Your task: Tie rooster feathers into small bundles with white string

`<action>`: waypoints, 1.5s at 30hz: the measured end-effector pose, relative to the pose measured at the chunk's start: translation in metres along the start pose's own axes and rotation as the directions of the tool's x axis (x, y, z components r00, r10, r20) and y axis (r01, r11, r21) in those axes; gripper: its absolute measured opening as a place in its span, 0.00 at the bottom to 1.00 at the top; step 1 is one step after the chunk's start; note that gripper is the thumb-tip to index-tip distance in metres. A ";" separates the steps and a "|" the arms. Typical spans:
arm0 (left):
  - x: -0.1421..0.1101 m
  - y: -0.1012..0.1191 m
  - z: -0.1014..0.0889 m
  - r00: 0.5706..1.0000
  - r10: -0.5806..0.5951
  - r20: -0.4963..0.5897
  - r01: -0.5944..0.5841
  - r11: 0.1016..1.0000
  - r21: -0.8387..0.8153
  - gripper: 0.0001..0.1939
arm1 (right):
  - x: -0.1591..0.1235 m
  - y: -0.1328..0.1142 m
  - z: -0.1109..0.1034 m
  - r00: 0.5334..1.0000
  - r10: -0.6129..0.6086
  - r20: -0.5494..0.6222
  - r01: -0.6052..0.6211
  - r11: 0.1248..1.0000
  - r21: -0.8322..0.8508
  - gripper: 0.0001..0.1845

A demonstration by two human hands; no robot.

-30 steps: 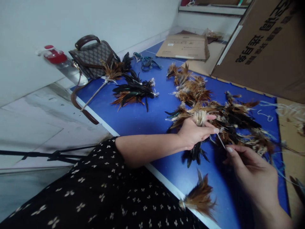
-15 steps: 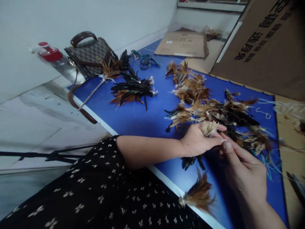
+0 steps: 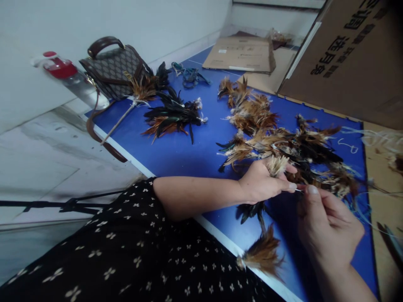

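My left hand (image 3: 262, 182) is closed round a bundle of feathers, whose pale quill ends (image 3: 277, 166) stick up out of the fist. Dark feather tips (image 3: 250, 213) of what looks like the same bundle hang out below the palm. My right hand (image 3: 327, 220) pinches a thin white string (image 3: 299, 190) stretched between its fingertips and my left thumb. Beyond both hands lies a wide heap of brown and black feather bunches (image 3: 270, 142). Nearer me, a brown feather bunch (image 3: 262, 255) rests at the table edge.
A feather-topped stick (image 3: 118, 124) and a black feather bunch (image 3: 174, 113) lie on the blue table (image 3: 176, 159). At the far left stand a handbag (image 3: 115, 69) and a red-capped bottle (image 3: 74, 82). Cardboard (image 3: 349, 67) rises at the right, near white string (image 3: 382, 138) and scissors-like blades (image 3: 390, 243).
My right hand has drawn back to the right, away from the left thumb, pulling the string out between them. My left hand keeps its grip on the feathers.
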State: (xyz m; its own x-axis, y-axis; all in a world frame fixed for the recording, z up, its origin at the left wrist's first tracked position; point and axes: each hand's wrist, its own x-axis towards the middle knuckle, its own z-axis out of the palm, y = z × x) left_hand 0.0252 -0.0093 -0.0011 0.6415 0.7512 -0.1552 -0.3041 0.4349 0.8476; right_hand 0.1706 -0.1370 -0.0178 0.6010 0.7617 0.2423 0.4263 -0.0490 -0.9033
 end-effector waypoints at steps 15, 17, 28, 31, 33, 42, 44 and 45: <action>-0.006 0.016 -0.009 0.913 -0.355 0.201 0.313 0.925 0.215 0.23 | 0.023 -0.005 0.000 0.956 0.238 0.170 -0.291 0.822 0.489 0.26; -0.007 0.016 -0.009 0.921 -0.348 0.175 0.290 0.912 0.290 0.21 | 0.023 -0.007 0.001 0.943 0.257 0.212 -0.331 0.782 0.529 0.26; -0.005 0.008 -0.007 0.967 -0.232 0.107 0.176 0.909 0.377 0.14 | 0.020 -0.011 0.005 0.933 0.325 0.156 -0.354 0.748 0.562 0.31; -0.005 0.006 -0.007 0.974 -0.207 0.096 0.161 0.922 0.351 0.14 | 0.019 -0.015 0.005 0.937 0.316 0.149 -0.345 0.764 0.546 0.31; -0.004 0.006 -0.007 0.974 -0.207 0.089 0.162 0.919 0.358 0.14 | 0.018 -0.016 0.004 0.942 0.306 0.139 -0.332 0.777 0.535 0.31; 0.004 0.005 -0.016 0.963 -0.235 0.132 0.179 0.924 0.338 0.21 | 0.028 0.001 -0.007 0.972 0.166 0.167 -0.194 0.966 0.169 0.31; 0.005 0.011 -0.013 0.969 -0.235 0.073 0.204 0.934 0.295 0.21 | 0.034 0.001 -0.016 0.991 -0.035 0.127 0.043 0.997 -0.058 0.28; 0.006 0.015 -0.012 0.975 -0.219 0.032 0.203 0.943 0.264 0.21 | 0.037 -0.001 -0.023 0.977 -0.181 0.116 0.198 0.966 -0.164 0.26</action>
State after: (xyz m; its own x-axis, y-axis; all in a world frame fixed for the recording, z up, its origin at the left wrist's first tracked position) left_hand 0.0168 0.0077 0.0044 0.7146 0.6218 -0.3206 0.0293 0.4313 0.9017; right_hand 0.2075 -0.1236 0.0000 0.4313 0.8279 0.3586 0.6421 -0.0025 -0.7666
